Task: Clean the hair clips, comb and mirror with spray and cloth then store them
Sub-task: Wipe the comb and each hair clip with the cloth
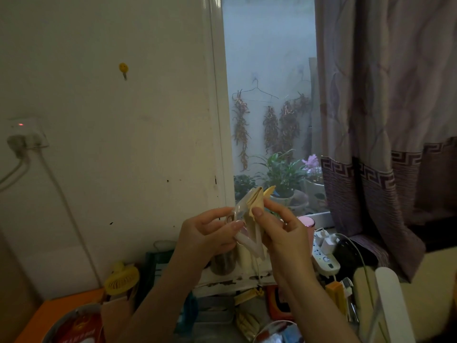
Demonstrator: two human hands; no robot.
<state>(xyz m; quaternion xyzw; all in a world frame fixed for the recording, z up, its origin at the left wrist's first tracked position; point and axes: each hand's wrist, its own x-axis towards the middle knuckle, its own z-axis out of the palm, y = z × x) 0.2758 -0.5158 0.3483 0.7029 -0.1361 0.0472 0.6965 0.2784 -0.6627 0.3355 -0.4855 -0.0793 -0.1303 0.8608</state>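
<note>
The step in hand looked like wiping a hair clip. The left hand (207, 233) held a clear hair clip (241, 219) raised in front of the window, its fingers curled round the clip's lower end. The right hand (279, 231) pinched a tan cloth (254, 201) against the clip's upper part, just above the left grip. Next would likely come rubbing along the clip, then storing it.

Yellow fan (121, 279), pink cup (307, 225), power strip (326, 259), curtain (385, 120)
</note>
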